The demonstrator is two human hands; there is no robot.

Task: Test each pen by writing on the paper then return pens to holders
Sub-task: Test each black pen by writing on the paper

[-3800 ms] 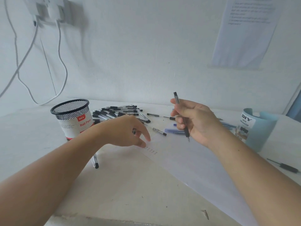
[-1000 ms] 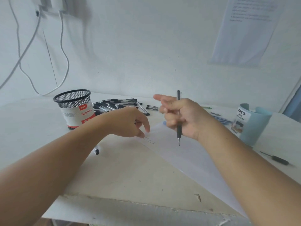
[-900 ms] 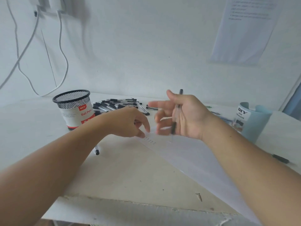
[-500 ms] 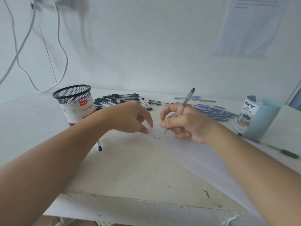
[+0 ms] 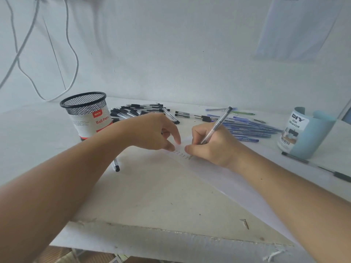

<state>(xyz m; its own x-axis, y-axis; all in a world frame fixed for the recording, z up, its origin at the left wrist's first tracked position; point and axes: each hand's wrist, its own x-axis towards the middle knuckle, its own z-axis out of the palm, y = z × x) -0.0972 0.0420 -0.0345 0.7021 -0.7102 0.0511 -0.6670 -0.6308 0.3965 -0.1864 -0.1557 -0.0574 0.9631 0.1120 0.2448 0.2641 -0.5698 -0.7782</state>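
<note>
My right hand (image 5: pixel 212 144) grips a clear pen with a dark end (image 5: pixel 221 120) in a writing hold, its tip touching the white paper (image 5: pixel 233 185) beside several small written marks (image 5: pixel 180 153). My left hand (image 5: pixel 152 131) rests on the paper's left corner, fingertips pressing it down, holding nothing. A black mesh holder (image 5: pixel 87 112) labelled "Ball Pens" stands at the left. A pale blue desk organizer (image 5: pixel 311 133) stands at the right. Black-capped pens (image 5: pixel 136 112) lie piled behind my left hand, and blue pens (image 5: pixel 250 128) behind my right.
One pen (image 5: pixel 116 166) lies by my left forearm, another black pen (image 5: pixel 319 167) in front of the organizer. White cables (image 5: pixel 74 54) hang on the wall at the left, and a sheet is taped up at the right. The table's chipped front edge (image 5: pixel 171 234) is close.
My right hand turned the pen from an upright hold into a writing grip and brought it down to the paper, where the tip now touches. My left hand stayed on the paper.
</note>
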